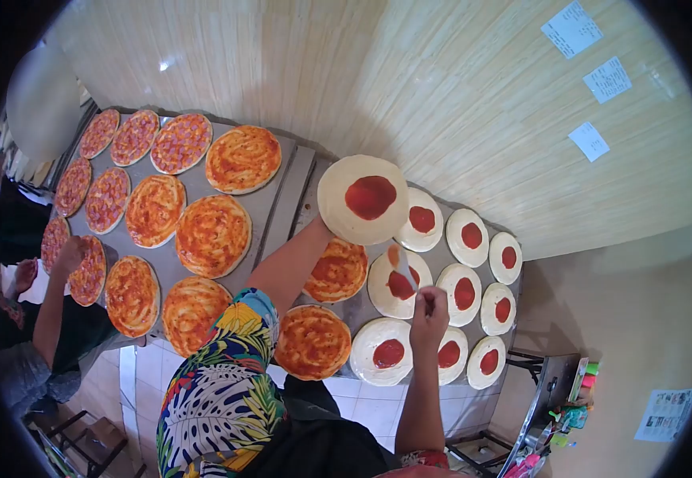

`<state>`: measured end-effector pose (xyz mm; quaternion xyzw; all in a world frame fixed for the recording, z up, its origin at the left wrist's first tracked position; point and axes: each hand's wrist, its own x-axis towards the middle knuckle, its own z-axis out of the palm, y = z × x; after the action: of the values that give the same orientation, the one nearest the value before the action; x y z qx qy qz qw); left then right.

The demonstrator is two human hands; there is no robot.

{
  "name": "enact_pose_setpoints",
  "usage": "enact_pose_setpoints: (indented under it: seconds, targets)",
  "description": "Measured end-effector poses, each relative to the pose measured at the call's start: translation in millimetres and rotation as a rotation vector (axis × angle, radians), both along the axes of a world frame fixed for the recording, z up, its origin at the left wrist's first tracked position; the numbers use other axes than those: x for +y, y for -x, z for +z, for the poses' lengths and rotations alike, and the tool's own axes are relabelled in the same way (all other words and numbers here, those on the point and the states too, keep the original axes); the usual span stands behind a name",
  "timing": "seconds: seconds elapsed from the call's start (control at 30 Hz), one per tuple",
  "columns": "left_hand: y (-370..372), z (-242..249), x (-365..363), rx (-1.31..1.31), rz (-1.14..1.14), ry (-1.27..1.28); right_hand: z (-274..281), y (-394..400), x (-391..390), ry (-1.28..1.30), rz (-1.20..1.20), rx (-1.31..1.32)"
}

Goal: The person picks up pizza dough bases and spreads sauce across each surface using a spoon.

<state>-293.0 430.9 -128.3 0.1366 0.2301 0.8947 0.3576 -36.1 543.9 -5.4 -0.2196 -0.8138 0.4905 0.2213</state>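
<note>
My left arm reaches across the table. Its hand is hidden beneath a round pizza base (338, 179), which it carries above the table with a pool of red sauce in the middle. My right hand (431, 309) is closed around a flat spatula (404, 261) with sauce on its tip. The spatula overlaps a sauced dough round (383, 296) in this view. More dough rounds, each with a spot of sauce, lie to the right, such as one at the front (370, 370). Left of them are pizzas with sauce spread over them, including a front one (314, 342).
On the left part of the metal table (270, 215) lie sauce-covered pizzas and several topped ones (183, 143). A co-worker's hand (74, 253) is over a pizza at far left. Paper notes (572, 30) hang on the wall. A side table (549, 398) holds colourful items at lower right.
</note>
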Motion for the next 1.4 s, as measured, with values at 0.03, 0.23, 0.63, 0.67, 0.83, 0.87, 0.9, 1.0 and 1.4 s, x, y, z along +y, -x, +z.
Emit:
enact_pose_setpoints:
  seconds: [0.03,0.23,0.63,0.67,0.83,0.87,0.9,1.0,1.4]
  targets:
    - [-6.4,12.2,-6.3,0.043,-0.004,0.013,11.7,8.5,-3.0,0.004,-0.004,0.007]
    - [-53.5,99.0,-63.8,0.148,-0.013,-0.003,64.0,51.1,-32.4,-0.408,0.112,0.005]
    - [-117.6,115.2,-228.5,-0.078,-0.09,-0.419,113.0,17.9,-172.9,-0.388,0.461,-0.017]
    - [-129.6,126.6,-243.3,-0.137,-0.063,-0.378,113.6,23.8,-178.5,-0.412,0.437,0.012]
    - [-165.4,125.1,-289.5,-0.182,-0.017,-0.412,125.4,20.8,-259.4,-0.426,0.643,0.01]
    - [-174.4,129.4,-301.4,-0.211,0.0,-0.45,127.8,11.6,-270.8,-0.414,0.704,0.03]
    - [-181.8,134.6,-314.5,-0.24,0.016,-0.488,128.9,2.8,-274.9,-0.407,0.717,0.044]
    - [-194.1,139.9,-351.6,-0.265,-0.007,-0.466,143.3,-8.9,-265.8,-0.372,0.734,0.026]
    - [-222.4,131.0,-423.2,-0.173,0.09,-0.55,159.7,-9.5,-327.2,-0.42,0.834,0.15]
